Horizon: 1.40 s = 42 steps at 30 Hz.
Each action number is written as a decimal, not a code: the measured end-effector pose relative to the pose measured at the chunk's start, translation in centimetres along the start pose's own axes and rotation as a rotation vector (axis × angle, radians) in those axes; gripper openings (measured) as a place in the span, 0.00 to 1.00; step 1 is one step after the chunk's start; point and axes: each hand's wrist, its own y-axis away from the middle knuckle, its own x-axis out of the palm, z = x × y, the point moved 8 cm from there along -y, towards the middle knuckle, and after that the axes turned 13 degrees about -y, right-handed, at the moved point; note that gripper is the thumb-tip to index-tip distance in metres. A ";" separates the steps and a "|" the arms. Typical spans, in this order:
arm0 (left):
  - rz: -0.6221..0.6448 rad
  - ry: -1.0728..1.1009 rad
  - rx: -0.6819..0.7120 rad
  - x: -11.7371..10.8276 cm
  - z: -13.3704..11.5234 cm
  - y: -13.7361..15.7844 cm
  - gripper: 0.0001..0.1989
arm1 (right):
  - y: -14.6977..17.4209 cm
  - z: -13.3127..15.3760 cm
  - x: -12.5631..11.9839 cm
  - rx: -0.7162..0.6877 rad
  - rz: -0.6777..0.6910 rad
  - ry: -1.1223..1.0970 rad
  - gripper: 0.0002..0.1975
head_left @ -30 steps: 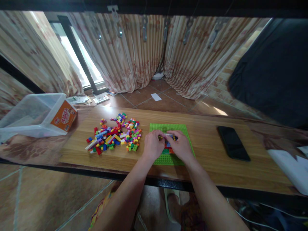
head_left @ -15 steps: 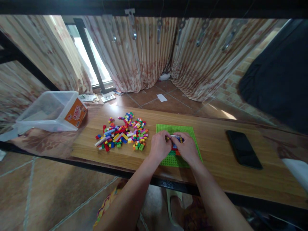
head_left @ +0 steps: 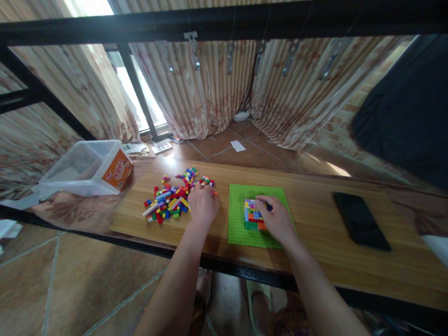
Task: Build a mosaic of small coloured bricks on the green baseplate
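Observation:
A block of colourful toy bricks stands on the green baseplate, its layers showing light blue, orange, red and green. My right hand is closed round the right back part of this block, thumb on top; a dark blue brick shows between thumb and fingers. To the left, my left hand reaches down onto the right side of a pile of loose toy bricks. Its fingertips are hidden among the bricks, so whether it grips one cannot be seen.
A black phone lies on the wooden board at the right. A clear plastic bin with an orange label stands at the left. A dark metal bar crosses above, with striped curtains behind.
My left hand has left the brick block and moved left to the loose pile. My right hand has stayed at the block, whose front and left side now show. The view has shifted slightly.

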 end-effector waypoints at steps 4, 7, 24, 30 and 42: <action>0.021 -0.073 -0.003 0.1 -0.5 -0.1 0.13 | 0.0 0.0 -0.3 0.014 -0.009 -0.011 0.19; 0.042 -0.091 -0.002 -0.1 -0.7 -0.1 0.12 | -0.1 0.1 -0.5 0.014 -0.014 -0.025 0.19; 0.005 0.629 -0.070 -0.7 0.0 -0.4 0.08 | -0.1 0.9 -2.8 -0.025 -0.220 -0.178 0.17; 0.394 1.551 -0.273 1.7 -3.5 1.9 0.11 | 1.1 4.9 -1.5 -0.136 -0.163 -0.292 0.12; 0.555 1.821 -0.238 0.9 -7.3 3.4 0.12 | 2.3 7.1 0.5 -0.249 -0.055 -0.143 0.09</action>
